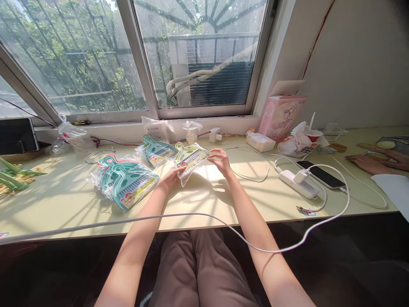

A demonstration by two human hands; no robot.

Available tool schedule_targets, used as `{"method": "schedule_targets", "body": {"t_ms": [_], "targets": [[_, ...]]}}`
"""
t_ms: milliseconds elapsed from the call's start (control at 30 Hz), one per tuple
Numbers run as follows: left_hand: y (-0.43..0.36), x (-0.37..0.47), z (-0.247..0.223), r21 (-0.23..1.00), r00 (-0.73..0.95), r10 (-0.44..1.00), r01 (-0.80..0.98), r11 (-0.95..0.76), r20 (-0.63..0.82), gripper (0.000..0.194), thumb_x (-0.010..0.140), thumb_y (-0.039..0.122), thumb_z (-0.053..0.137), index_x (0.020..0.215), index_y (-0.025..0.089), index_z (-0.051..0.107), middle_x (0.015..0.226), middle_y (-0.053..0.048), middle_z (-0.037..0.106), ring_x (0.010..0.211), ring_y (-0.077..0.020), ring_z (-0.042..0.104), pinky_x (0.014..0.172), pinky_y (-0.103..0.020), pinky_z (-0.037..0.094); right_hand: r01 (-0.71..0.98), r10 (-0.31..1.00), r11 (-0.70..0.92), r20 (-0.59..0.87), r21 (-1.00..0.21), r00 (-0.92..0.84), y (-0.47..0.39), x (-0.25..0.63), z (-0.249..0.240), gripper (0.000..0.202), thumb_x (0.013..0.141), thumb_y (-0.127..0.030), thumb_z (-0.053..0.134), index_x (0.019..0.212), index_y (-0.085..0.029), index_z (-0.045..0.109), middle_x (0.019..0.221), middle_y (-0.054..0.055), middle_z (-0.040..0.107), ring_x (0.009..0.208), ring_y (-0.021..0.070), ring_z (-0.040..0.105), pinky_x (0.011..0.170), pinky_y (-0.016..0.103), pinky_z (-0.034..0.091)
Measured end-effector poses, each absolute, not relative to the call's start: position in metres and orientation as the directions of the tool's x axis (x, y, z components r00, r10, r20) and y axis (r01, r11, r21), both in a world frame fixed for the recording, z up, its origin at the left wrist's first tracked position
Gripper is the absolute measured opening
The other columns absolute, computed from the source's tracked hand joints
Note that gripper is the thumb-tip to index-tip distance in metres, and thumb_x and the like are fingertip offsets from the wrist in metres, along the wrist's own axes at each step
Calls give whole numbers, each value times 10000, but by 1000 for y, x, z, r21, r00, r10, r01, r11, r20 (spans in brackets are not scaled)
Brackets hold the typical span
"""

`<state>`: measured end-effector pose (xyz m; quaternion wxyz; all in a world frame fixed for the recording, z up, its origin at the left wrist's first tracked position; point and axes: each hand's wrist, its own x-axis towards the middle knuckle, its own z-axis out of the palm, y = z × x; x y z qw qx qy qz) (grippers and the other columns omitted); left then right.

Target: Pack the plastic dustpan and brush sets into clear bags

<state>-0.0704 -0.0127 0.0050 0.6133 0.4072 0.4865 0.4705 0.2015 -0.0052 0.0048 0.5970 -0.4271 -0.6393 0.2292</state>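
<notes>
A green dustpan-and-brush set (188, 158) in a clear plastic bag is tilted up a little above the table. My left hand (173, 175) is closed on its lower left edge. At its right end, the fingers of my right hand (220, 161) pinch the edge of the bag. To the left lies a pile of bagged teal dustpan sets (129, 181), one with a red-pink rim behind. Another bagged teal set (156, 152) rests just behind my left hand, partly covered by the held one.
A white cable (204, 214) runs across the table's front edge and over my right forearm. On the right are a power strip (298, 184), a phone (321, 175), a pink box (283, 117) and another person's hand (364, 164). A lidded cup (191, 133) stands by the window.
</notes>
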Motion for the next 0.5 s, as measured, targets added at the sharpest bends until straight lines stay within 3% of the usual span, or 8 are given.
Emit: {"method": "schedule_targets", "body": {"t_ms": [167,400,500], "targets": [[-14,-61,0,979,90,986,-138,152,-140,495,740,327,963,1155,201,724,1248,-164,785,1315,-332,711,1095,-466,603,114,876,454,466,-884,125,-6,205,9,351,771,-600,893,761,-263,795,1313,108,706,1327,334,601,1117,494,506],[-11,-56,-7,986,185,975,-94,139,-120,789,522,200,1053,1210,200,665,1156,-128,803,1194,-352,757,1055,-466,614,246,819,504,548,-828,170,-12,195,17,229,847,-452,876,730,-286,771,1299,66,760,1357,303,594,1253,498,398],[-13,-53,-6,985,232,971,-144,92,-57,821,528,182,1045,1246,221,649,1217,-116,787,1243,-333,737,1125,-452,575,225,838,481,519,-848,167,-11,198,16,214,838,-443,871,732,-280,782,1261,78,778,1318,308,624,1215,488,443]]}}
